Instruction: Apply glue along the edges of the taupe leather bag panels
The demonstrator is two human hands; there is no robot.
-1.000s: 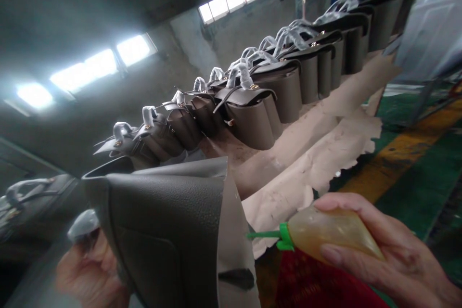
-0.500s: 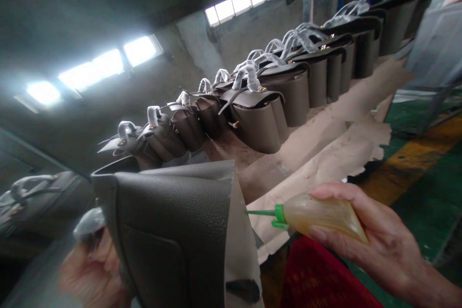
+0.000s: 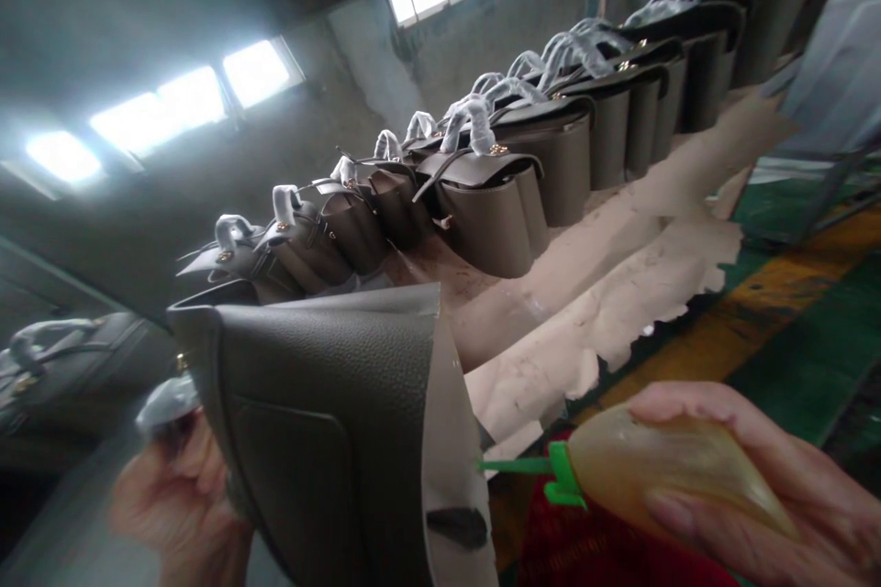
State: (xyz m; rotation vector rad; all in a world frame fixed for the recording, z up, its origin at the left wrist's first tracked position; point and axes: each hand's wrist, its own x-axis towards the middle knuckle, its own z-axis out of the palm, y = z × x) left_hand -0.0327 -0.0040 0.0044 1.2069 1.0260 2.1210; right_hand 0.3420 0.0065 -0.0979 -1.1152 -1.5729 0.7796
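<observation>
A grey-brown leather handbag (image 3: 323,385) is held up close in front of me, its pale side edge turned to the right. My left hand (image 3: 185,504) grips it from behind at the lower left, beside a plastic-wrapped handle (image 3: 167,402); part of the fingers is hidden by the bag. In my right hand (image 3: 750,477) is a soft squeeze bottle of yellowish glue (image 3: 667,468) with a thin green nozzle (image 3: 516,466). The nozzle's tip is at the bag's pale edge, above a dark patch (image 3: 458,527) on it.
Several similar handbags (image 3: 488,215) with wrapped handles stand in rows on a paper-covered table (image 3: 543,339). More bags (image 3: 61,358) are at the far left. A red cloth (image 3: 571,532) lies below the bottle. Green floor with a yellow stripe (image 3: 777,289) is at the right.
My right hand has moved down and to the right, bringing the nozzle tip lower along the bag's pale edge. The left hand still holds the bag in nearly the same place.
</observation>
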